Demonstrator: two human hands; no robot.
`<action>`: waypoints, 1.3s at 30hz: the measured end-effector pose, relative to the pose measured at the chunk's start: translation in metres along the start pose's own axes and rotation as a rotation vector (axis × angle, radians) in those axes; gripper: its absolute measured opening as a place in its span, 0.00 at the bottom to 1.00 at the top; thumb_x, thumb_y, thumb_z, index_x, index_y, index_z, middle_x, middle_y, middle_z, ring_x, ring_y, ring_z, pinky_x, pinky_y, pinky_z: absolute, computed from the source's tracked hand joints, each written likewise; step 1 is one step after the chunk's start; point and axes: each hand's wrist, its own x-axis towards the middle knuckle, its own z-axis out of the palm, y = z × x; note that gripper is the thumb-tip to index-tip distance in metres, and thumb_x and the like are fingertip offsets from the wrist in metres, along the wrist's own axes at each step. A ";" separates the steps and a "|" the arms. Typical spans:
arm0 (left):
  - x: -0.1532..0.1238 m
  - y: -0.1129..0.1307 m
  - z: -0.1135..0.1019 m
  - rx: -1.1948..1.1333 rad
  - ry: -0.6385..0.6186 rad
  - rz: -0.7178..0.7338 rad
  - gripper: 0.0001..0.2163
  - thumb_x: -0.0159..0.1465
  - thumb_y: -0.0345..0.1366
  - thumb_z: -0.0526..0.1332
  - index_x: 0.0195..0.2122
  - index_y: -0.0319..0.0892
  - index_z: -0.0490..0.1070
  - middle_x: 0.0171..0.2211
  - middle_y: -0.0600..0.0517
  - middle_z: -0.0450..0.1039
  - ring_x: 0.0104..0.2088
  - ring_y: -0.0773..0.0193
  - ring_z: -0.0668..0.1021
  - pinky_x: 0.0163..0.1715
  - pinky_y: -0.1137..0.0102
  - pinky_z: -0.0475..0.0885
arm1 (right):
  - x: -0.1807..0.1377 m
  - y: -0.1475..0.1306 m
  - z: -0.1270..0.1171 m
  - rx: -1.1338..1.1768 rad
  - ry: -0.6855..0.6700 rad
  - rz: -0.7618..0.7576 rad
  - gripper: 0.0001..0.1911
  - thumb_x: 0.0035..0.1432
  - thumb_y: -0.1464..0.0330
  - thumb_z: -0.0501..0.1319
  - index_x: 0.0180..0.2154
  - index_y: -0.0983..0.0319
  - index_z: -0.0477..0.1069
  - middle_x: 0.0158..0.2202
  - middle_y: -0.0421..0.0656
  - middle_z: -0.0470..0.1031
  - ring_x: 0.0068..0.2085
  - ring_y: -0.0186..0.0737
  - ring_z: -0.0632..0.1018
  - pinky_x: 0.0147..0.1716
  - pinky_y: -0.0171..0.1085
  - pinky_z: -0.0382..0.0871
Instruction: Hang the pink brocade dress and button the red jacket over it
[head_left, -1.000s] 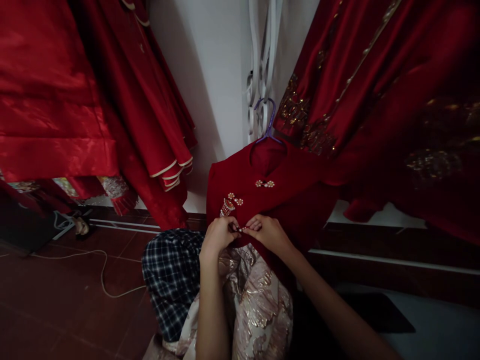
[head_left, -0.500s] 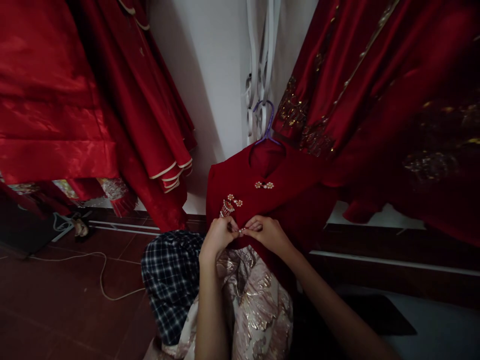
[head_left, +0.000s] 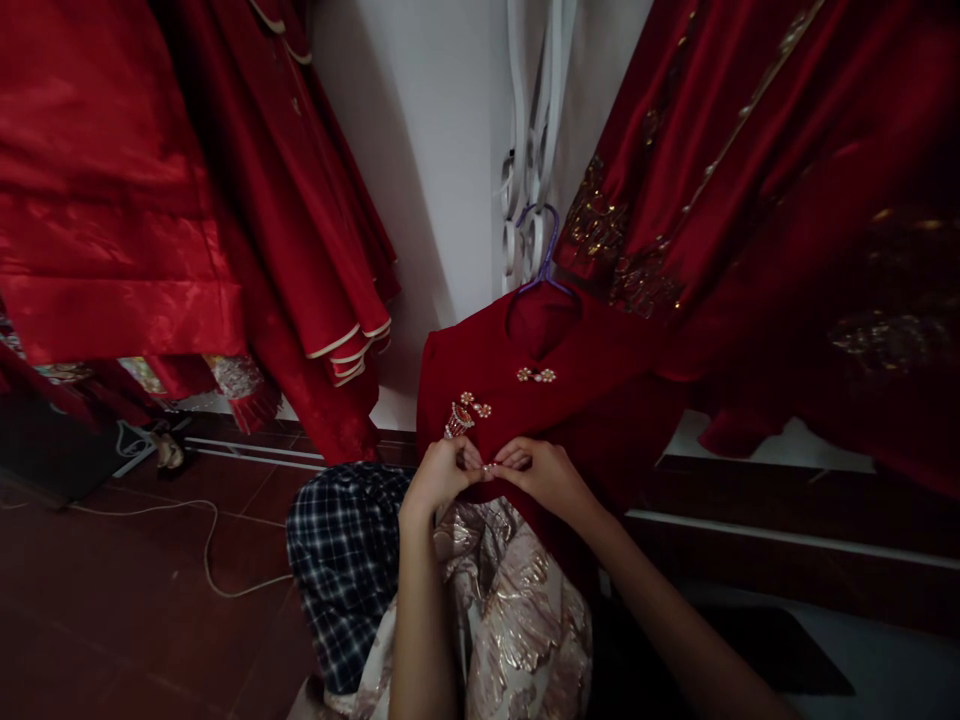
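A dark red jacket [head_left: 457, 365] hangs in front of me on a purple hanger [head_left: 550, 255]. Low on its front, my left hand [head_left: 439, 478] and my right hand [head_left: 546, 480] meet, each pinching one side of a small pearly clasp [head_left: 488, 470]. Fingertips cover most of that clasp, so whether it is fastened cannot be seen. Higher up, a flower-shaped clasp [head_left: 535, 375] sits below the neckline. A beaded brooch [head_left: 459, 420] with small flowers lies on the jacket just above my left hand.
Red garments [head_left: 300, 230] hang at the left, and red gowns with gold beading [head_left: 600, 220] hang at the right. White scrolled metalwork [head_left: 534, 130] holds the hanger. Patterned pale fabric [head_left: 517, 610] and dark plaid cloth [head_left: 337, 550] lie below my hands. A cable [head_left: 210, 545] crosses the tiled floor.
The view has shifted slightly, so the surroundings appear a little further right. My fingers have drawn closer around the small clasp, which shows less now.
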 end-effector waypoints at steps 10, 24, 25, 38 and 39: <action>0.000 0.001 0.000 0.028 0.020 -0.049 0.08 0.51 0.32 0.61 0.32 0.37 0.76 0.27 0.50 0.77 0.28 0.68 0.76 0.29 0.76 0.68 | -0.001 -0.004 -0.004 -0.056 -0.001 -0.011 0.07 0.46 0.66 0.64 0.30 0.60 0.74 0.28 0.41 0.78 0.31 0.36 0.78 0.35 0.33 0.72; -0.002 0.011 -0.003 0.120 0.065 0.030 0.06 0.53 0.32 0.60 0.28 0.38 0.76 0.27 0.51 0.77 0.28 0.68 0.76 0.29 0.76 0.67 | -0.001 -0.003 0.000 0.012 0.028 -0.006 0.07 0.46 0.64 0.64 0.30 0.60 0.73 0.29 0.41 0.78 0.32 0.37 0.78 0.35 0.35 0.73; -0.002 0.011 -0.002 0.121 0.070 0.035 0.06 0.53 0.32 0.59 0.28 0.38 0.76 0.27 0.51 0.76 0.28 0.68 0.75 0.29 0.76 0.67 | -0.001 -0.003 0.000 0.019 0.031 -0.006 0.08 0.46 0.64 0.64 0.30 0.60 0.73 0.29 0.41 0.78 0.32 0.37 0.78 0.35 0.35 0.73; 0.010 0.010 0.006 -0.601 0.110 -0.020 0.24 0.51 0.32 0.64 0.50 0.37 0.65 0.41 0.45 0.73 0.40 0.66 0.75 0.42 0.70 0.70 | -0.004 -0.017 -0.029 0.204 -0.231 0.004 0.14 0.48 0.61 0.63 0.34 0.65 0.71 0.31 0.44 0.76 0.33 0.35 0.76 0.34 0.35 0.71; 0.014 0.010 0.009 -0.686 0.145 -0.048 0.22 0.52 0.33 0.62 0.49 0.37 0.66 0.42 0.44 0.73 0.41 0.66 0.75 0.43 0.69 0.70 | -0.006 -0.021 -0.034 0.223 -0.282 0.003 0.15 0.48 0.61 0.63 0.35 0.65 0.71 0.31 0.44 0.76 0.33 0.35 0.76 0.35 0.35 0.70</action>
